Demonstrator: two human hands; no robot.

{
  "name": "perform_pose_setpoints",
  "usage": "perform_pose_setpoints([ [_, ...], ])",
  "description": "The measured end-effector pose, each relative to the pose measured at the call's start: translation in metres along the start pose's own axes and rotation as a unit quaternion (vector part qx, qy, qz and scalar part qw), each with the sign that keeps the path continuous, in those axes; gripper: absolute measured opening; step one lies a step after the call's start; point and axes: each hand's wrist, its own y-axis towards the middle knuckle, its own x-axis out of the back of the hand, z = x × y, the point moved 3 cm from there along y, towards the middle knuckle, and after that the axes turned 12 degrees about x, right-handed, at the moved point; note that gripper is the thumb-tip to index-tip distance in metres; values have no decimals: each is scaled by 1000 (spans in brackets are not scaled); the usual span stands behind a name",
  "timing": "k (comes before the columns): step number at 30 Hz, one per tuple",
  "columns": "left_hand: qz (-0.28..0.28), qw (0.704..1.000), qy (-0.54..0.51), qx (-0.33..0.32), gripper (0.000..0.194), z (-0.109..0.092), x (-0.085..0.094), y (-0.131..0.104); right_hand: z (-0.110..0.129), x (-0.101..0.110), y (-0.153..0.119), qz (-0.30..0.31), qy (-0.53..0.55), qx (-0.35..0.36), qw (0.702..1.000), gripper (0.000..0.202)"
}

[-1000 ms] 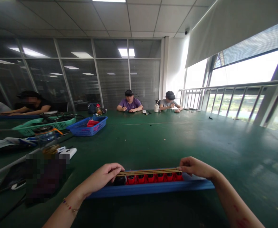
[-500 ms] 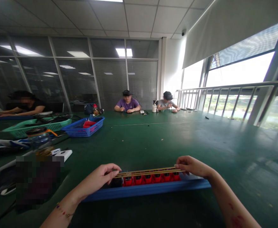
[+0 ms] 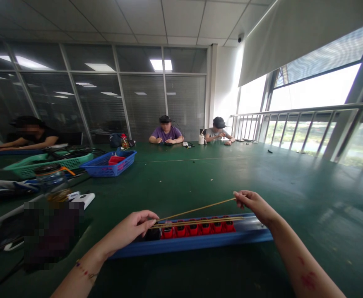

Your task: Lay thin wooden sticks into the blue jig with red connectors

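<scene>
My left hand (image 3: 136, 227) pinches the left ends of a few thin bamboo sticks (image 3: 206, 221), which lie across the red blocks. One separate bamboo stick (image 3: 200, 208) slants upward to the right, its right end between the thumb and fingers of my right hand (image 3: 252, 203). Its left end meets my left fingertips. Under the sticks is a long blue tray (image 3: 193, 247) with a row of red blocks (image 3: 193, 229) with black tops. A black piece (image 3: 152, 235) sits at the tray's left end, partly behind my left hand.
On the left stand a blue basket (image 3: 113, 169) with a red box, a green basket (image 3: 51, 163) of cables, and a jar (image 3: 49, 182). A white device (image 3: 85, 201) lies near a dark pouch. Several people sit along the table's far side.
My right hand has risen and moved slightly right, lifting one stick's right end away from the others. My left hand stays at the left ends. The tray's right part is now more visible.
</scene>
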Motion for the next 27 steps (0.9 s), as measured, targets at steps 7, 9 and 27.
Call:
perform_pose_setpoints([
  [7,-4,1000,8,12,47,3,0,1,-29,28,4,-223,144,-58,962,34],
  [9,-3,1000,6,13,47,2,0,0,-37,34,4,-254,154,-69,952,34],
  [27,0,1000,-11,4,46,-9,0,-6,-31,-3,10,-45,-52,2,998,34],
])
